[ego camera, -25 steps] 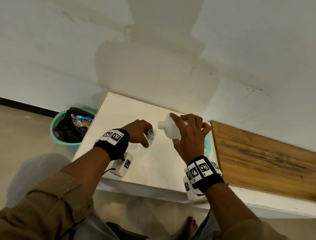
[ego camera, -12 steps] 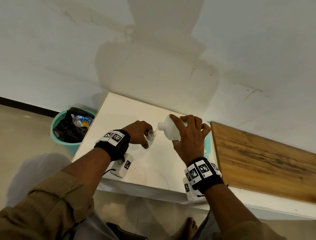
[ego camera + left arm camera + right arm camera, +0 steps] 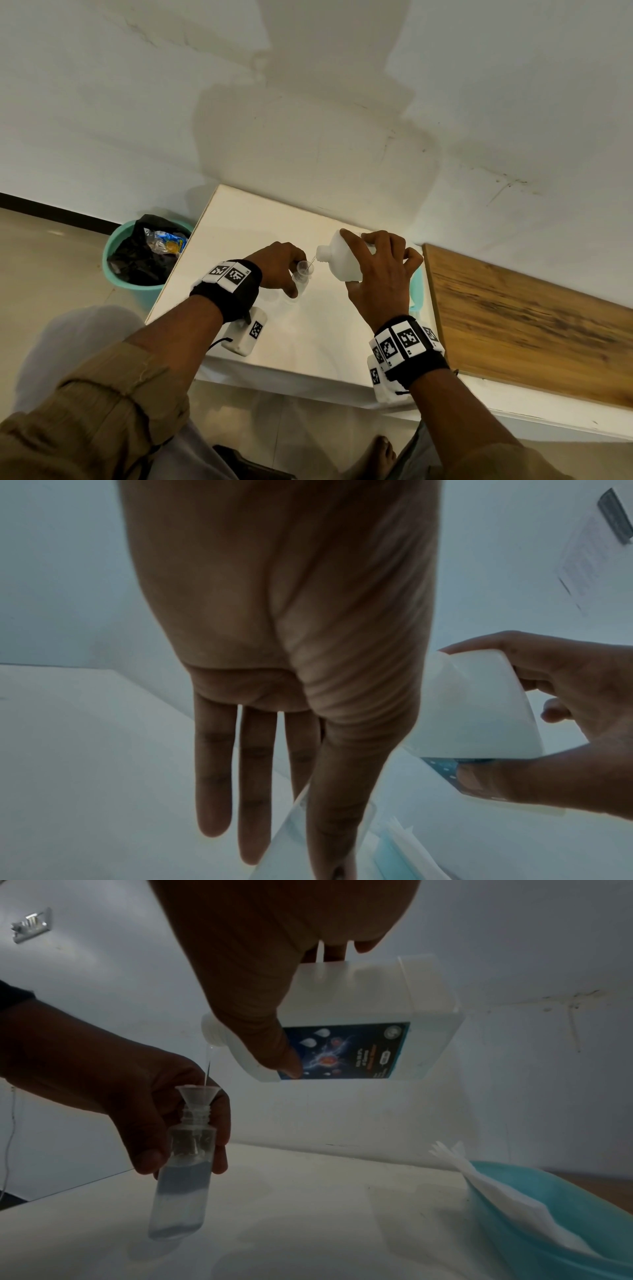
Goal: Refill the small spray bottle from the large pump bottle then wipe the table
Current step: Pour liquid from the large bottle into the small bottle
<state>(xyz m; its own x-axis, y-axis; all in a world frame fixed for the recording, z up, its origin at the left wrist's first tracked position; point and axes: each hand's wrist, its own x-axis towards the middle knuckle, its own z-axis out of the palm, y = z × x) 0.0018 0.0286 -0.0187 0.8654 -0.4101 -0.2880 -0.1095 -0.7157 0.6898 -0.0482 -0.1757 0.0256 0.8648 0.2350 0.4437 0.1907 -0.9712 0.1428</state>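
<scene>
My left hand (image 3: 281,267) grips the small clear spray bottle (image 3: 185,1177) upright on the white table (image 3: 315,329), a small funnel (image 3: 198,1092) in its neck. The bottle is well over half full of clear liquid. My right hand (image 3: 380,270) holds the large white bottle (image 3: 337,257) tilted, its open neck (image 3: 210,1031) just above the funnel. A thin stream (image 3: 208,1069) runs from neck into funnel. The large bottle's blue label (image 3: 346,1050) faces the right wrist camera. In the left wrist view the large bottle (image 3: 472,710) sits right of my palm.
A teal tray (image 3: 548,1218) with folded white tissue (image 3: 486,1185) lies on the table to the right. A wooden board (image 3: 531,325) adjoins the table's right side. A teal bin (image 3: 126,281) with a black bag stands on the floor at left. The wall is close behind.
Both hands hold nearly the same pose; the pouring continues with the large bottle tilted over the funnel.
</scene>
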